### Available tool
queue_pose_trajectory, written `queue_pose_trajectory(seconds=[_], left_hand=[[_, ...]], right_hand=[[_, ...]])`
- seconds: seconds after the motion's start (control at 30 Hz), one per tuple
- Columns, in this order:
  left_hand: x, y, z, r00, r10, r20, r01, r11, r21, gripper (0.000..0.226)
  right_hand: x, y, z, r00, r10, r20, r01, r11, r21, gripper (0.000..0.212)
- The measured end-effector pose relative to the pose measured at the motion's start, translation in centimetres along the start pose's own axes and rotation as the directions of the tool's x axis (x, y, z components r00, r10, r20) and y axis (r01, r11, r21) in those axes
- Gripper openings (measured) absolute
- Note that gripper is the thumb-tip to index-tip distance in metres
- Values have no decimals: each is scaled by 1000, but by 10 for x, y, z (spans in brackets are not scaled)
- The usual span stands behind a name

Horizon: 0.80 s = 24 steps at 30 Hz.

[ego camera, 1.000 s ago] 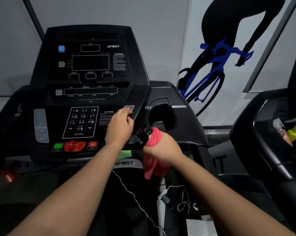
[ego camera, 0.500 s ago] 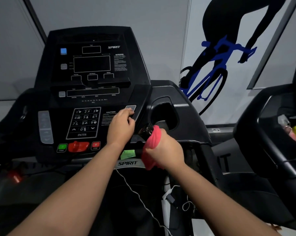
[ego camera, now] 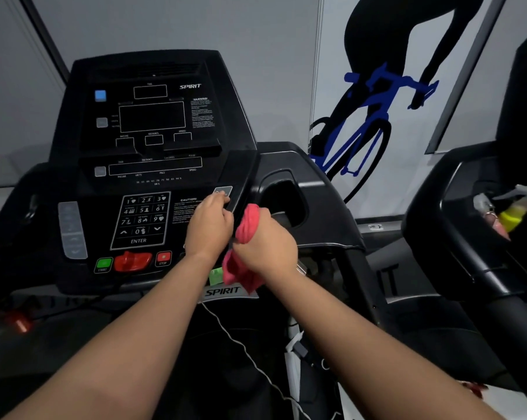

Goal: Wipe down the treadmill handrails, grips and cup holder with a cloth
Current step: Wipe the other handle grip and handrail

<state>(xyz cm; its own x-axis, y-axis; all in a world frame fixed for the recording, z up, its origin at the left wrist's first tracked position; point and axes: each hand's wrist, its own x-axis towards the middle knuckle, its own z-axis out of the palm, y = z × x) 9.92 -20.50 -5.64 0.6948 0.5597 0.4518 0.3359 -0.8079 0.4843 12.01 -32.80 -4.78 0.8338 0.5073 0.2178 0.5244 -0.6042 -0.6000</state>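
Observation:
A pink cloth is bunched in my right hand, which is closed with it around the black grip bar to the right of the treadmill console. The cloth's loose end hangs below my fist. The grip runs up into the dark cup holder recess just beyond my knuckles. My left hand rests on the console's right edge, fingertips by a small grey button pad, holding nothing. The part of the grip under the cloth is hidden.
A red safety key sits between the green start and red stop buttons. A white cable hangs below the console. The neighbouring machine on the right holds a yellow spray bottle.
My right hand has slid the cloth forward along the grip toward the cup holder, covering the shiny metal band seen earlier. My left hand stays on the console edge.

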Motion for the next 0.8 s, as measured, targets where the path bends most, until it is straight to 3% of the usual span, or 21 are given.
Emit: queue_pose_trajectory(seconds=[0.1, 0.27, 0.4, 0.5, 0.63, 0.73, 0.8], left_hand=[[-2, -3, 0, 1000, 23, -3, -23, 1000, 1, 34], [-3, -2, -2, 1000, 26, 5, -26, 1000, -6, 35], [-3, 1, -2, 1000, 12, 12, -12, 1000, 19, 35], [-2, 3, 0, 1000, 13, 3, -13, 999, 45, 35], [1, 2, 1, 1000, 13, -13, -12, 997, 71, 33], [0, 0, 2, 1000, 5, -14, -4, 998, 59, 34], [0, -3, 2, 1000, 9, -12, -8, 999, 49, 35]], right_hand=[[-11, 19, 4, 999, -49, -2, 49, 999, -16, 39], [-27, 58, -14, 977, 53, 207, -53, 999, -5, 46], [-1, 70, -29, 840, 13, 542, -157, 963, 220, 25], [15, 62, -34, 774, -20, 633, -168, 957, 236, 26], [10, 40, -28, 882, -63, 466, -76, 959, 274, 21], [-6, 33, -10, 978, 6, 210, -28, 995, 100, 40], [-16, 35, 0, 997, 19, 74, -22, 999, 32, 37]])
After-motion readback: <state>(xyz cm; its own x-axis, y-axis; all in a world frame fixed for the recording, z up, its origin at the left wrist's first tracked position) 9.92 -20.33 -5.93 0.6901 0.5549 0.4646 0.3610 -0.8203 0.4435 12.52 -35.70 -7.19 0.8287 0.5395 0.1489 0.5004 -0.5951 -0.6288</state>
